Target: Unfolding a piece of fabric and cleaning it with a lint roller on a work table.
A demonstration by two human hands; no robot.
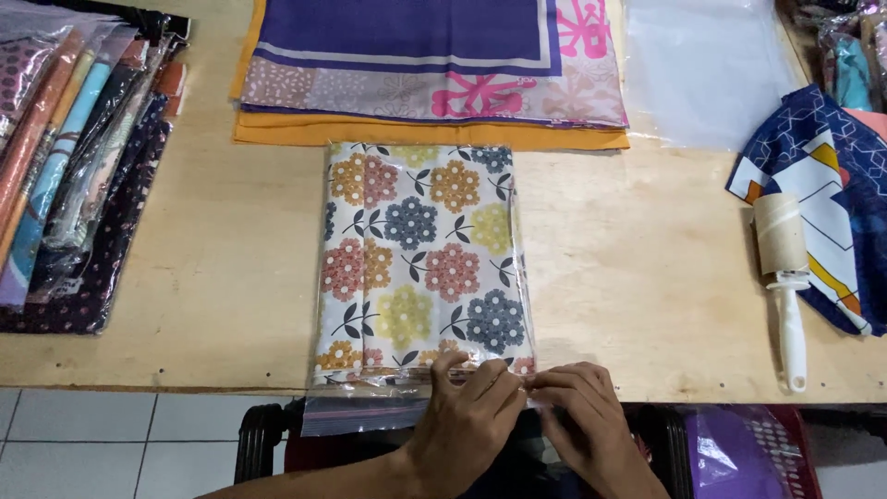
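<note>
A folded cloth with orange, pink, yellow and blue flowers (420, 254) lies in a clear plastic bag on the wooden table (637, 268). The bag's open flap (360, 411) hangs over the table's near edge. My left hand (471, 416) and my right hand (577, 407) meet at that edge, fingertips pinching and pressing the flap of the bag just below the cloth.
A purple, pink and orange cloth stack (430, 69) lies behind the bag. Several bagged cloths (74, 157) overlap at the left. A lint roller (783, 277) rests on a blue patterned cloth (832, 194) at the right, near a clear plastic sheet (707, 65).
</note>
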